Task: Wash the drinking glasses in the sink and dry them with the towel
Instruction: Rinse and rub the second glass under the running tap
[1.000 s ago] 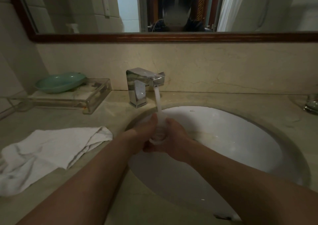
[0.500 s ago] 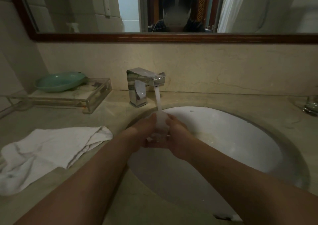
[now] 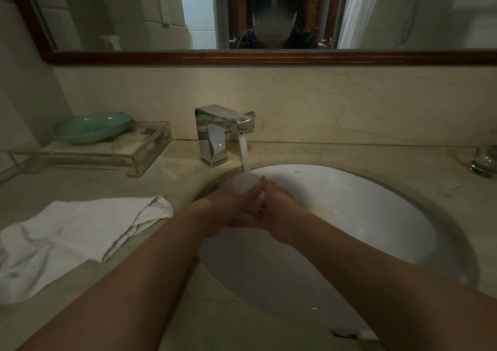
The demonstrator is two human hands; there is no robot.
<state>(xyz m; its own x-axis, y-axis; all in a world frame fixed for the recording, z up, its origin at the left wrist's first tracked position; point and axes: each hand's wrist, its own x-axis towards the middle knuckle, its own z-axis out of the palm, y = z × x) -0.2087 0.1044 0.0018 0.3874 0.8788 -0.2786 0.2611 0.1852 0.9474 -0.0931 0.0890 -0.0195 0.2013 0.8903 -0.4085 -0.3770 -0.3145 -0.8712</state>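
Note:
A clear drinking glass is held over the white sink under the running stream from the chrome faucet. Water foams white inside the glass. My left hand grips the glass from the left and my right hand grips it from the right, the fingers meeting around its lower part. Most of the glass is hidden by my hands. A white towel lies crumpled on the counter to the left. A second glass stands at the far right edge of the counter.
A green dish sits on a clear tray at the back left. The mirror's wooden frame runs above the marble backsplash. A small drain lever shows at the basin's near rim.
Both hands have lifted the glass slightly higher and closer to the faucet stream; the glass top now shows above my fingers, filled with foaming water.

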